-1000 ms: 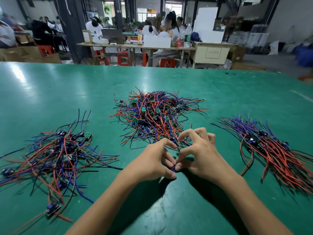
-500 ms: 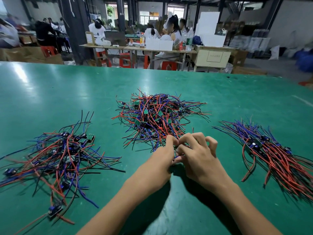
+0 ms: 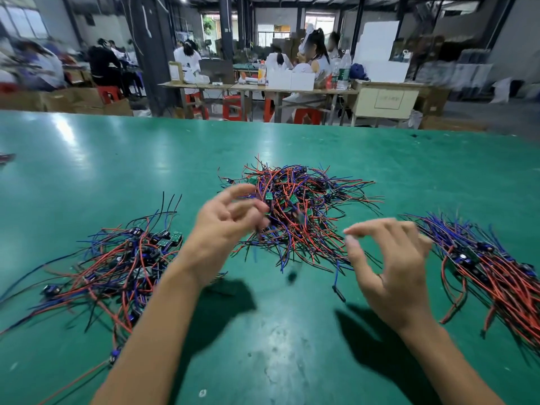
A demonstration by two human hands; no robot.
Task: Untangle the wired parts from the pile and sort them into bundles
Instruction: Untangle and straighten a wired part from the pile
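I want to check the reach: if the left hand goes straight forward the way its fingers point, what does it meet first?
Probably the middle pile of tangled wired parts: the left hand points at its near left edge, though blur hides the depth.

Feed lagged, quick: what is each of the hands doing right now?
Left hand: fingers loosely curled at the middle pile; grip cannot be told, blurred.
Right hand: open, holding nothing.

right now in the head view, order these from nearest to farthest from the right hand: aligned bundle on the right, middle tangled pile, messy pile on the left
From the right hand:
1. Aligned bundle, just to its right, beside the fingers.
2. Middle tangled pile, to its left and farther up the table; close to call against the first.
3. Messy pile, far left, beyond the left hand.
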